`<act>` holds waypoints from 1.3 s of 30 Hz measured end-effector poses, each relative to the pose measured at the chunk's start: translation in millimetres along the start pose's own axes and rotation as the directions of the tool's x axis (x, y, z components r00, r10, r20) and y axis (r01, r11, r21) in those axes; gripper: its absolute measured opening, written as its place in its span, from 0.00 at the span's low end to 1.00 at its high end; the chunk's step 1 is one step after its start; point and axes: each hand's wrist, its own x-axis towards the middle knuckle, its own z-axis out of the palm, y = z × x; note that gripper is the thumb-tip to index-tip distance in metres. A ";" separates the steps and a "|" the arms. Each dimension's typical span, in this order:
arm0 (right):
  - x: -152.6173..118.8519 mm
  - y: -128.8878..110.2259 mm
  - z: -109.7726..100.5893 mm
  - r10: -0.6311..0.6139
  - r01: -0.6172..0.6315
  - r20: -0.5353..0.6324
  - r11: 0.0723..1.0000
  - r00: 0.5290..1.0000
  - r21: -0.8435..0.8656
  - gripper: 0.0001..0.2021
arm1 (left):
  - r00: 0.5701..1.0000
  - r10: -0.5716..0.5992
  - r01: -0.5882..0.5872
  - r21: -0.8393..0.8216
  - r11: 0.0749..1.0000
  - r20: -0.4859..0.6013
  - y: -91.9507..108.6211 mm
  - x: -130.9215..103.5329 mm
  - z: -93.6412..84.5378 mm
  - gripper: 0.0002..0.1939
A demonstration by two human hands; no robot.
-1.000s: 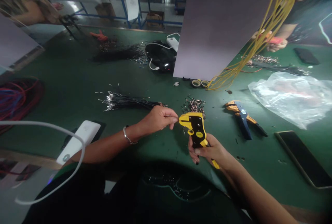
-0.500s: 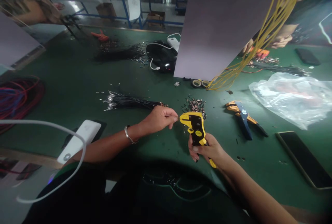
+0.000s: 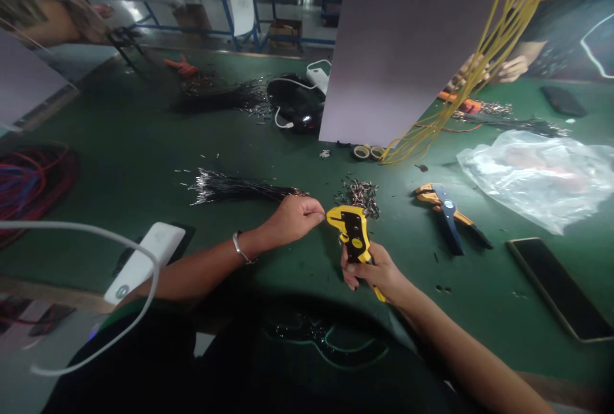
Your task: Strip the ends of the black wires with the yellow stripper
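My right hand (image 3: pixel 371 268) is wrapped round the handle of a yellow and black wire stripper (image 3: pixel 355 231), its head pointing left. Just left of the tool's jaws, my left hand (image 3: pixel 300 215) is pinched; what its fingertips hold is too small to make out. Behind my left hand lies a bundle of black wires (image 3: pixel 240 187) with bright ends at the left. A pile of small metal-tipped pieces (image 3: pixel 359 195) sits on the green table (image 3: pixel 144 164) beyond the stripper's head.
Right of me are a blue and orange stripper (image 3: pixel 448 209), a phone (image 3: pixel 561 286) and a plastic bag (image 3: pixel 542 177). Yellow wires (image 3: pixel 499 49) hang beside a grey panel (image 3: pixel 398 49). A white power bank (image 3: pixel 144 260) lies left. A person's hands (image 3: pixel 513 68) are at the upper right.
My right hand and the yellow stripper have shifted slightly left and up, and the tool's jaws are a little closer to my left fingertips. The other person's hands have moved.
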 end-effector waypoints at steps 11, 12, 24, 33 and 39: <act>3.6 0.6 2.5 -0.021 0.022 -0.043 0.999 0.999 0.028 0.09 | 0.998 0.030 -0.030 -0.002 1.000 -0.058 -2.5 -4.5 7.5 0.08; 3.8 1.1 2.2 -0.023 0.024 -0.048 0.999 0.999 0.027 0.09 | 0.997 0.038 -0.038 0.006 0.999 -0.061 -2.1 -5.6 8.0 0.08; 1.6 0.6 5.3 -0.012 0.016 -0.068 0.998 0.998 0.068 0.08 | 0.998 0.014 -0.013 0.004 1.000 -0.056 -5.9 -2.3 7.5 0.08; 3.7 -9.8 -2.8 -0.049 0.077 -0.218 0.989 0.975 0.123 0.08 | 0.995 -0.015 0.013 -0.030 0.999 -0.095 -4.9 -1.6 5.2 0.07; 3.8 -19.7 -6.2 -0.102 0.121 -0.155 0.986 0.983 0.117 0.10 | 0.990 -0.020 0.018 -0.018 1.000 -0.137 -4.8 -0.3 3.1 0.06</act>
